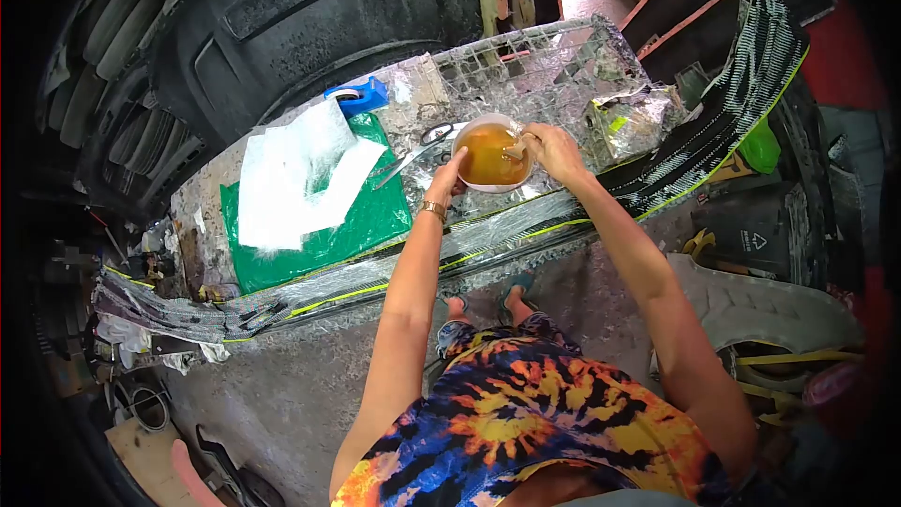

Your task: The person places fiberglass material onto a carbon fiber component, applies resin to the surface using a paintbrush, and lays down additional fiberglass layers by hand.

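Observation:
A white bowl (461, 147) of amber liquid (490, 164) is held above the near part of the worktable. My left hand (445, 183) grips the bowl's left side, thumb at the rim. At the opposite rim, my right hand (556, 152) is closed on a small pale tool (515, 150) whose end reaches into the liquid; its exact kind is unclear. Scissors (405, 161) lie left of the bowl, partly hidden by it. White fibre sheets (291, 178) rest on green plastic (389, 197) farther left.
A long curved part (648, 178) with dark woven fabric and yellow-green edging runs along the table's near side. A blue tape dispenser (361, 96) sits at the back. Crumpled foil-like material (633, 122) lies right. A large black panel (310, 19) stands behind the table (422, 84).

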Tool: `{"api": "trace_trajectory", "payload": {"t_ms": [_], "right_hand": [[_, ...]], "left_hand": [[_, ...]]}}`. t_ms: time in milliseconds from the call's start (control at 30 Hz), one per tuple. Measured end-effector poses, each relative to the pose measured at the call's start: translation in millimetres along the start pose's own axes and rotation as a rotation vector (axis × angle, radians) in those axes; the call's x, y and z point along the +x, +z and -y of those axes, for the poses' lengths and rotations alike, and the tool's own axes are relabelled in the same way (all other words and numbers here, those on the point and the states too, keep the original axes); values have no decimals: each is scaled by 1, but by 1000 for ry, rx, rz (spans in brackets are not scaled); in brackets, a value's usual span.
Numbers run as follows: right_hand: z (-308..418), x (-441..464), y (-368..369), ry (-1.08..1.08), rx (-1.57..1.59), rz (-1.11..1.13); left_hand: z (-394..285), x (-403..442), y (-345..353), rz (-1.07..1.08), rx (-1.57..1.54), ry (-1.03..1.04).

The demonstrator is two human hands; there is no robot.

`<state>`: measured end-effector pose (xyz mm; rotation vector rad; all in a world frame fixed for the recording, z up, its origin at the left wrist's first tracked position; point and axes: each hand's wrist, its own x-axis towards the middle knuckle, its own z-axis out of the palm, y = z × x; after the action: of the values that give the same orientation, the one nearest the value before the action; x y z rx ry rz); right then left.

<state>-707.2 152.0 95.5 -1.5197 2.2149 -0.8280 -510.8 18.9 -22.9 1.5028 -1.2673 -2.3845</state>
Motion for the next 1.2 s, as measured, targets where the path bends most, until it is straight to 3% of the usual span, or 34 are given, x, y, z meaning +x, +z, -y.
{"api": "trace_trajectory", "payload": {"t_ms": [67, 200, 433, 700, 800, 867, 967, 1133, 1200], "right_hand": [[-4, 1, -4, -17, -19, 33], [-11, 4, -9, -4, -57, 139], [-10, 2, -9, 36, -11, 216], [6, 6, -8, 58, 0, 263], [7, 7, 4, -11, -21, 243], [-1, 9, 12, -67, -58, 183], [-6, 7, 13, -83, -123, 237], [-6, 9, 8, -9, 25, 288], [-3, 10, 2, 30, 25, 305]], "left_hand": [[5, -5, 14, -125, -185, 57], [9, 4, 21, -272, -212, 64], [-5, -1, 21, -84, -324, -34], [-4, 1, 12, -120, -196, -64], [-1, 9, 15, -80, -263, -95], [5, 19, 21, -74, -505, 24], [11, 30, 12, -32, -447, 4], [3, 19, 8, -90, -315, -86], [-1, 12, 12, 0, -347, -136]]}}
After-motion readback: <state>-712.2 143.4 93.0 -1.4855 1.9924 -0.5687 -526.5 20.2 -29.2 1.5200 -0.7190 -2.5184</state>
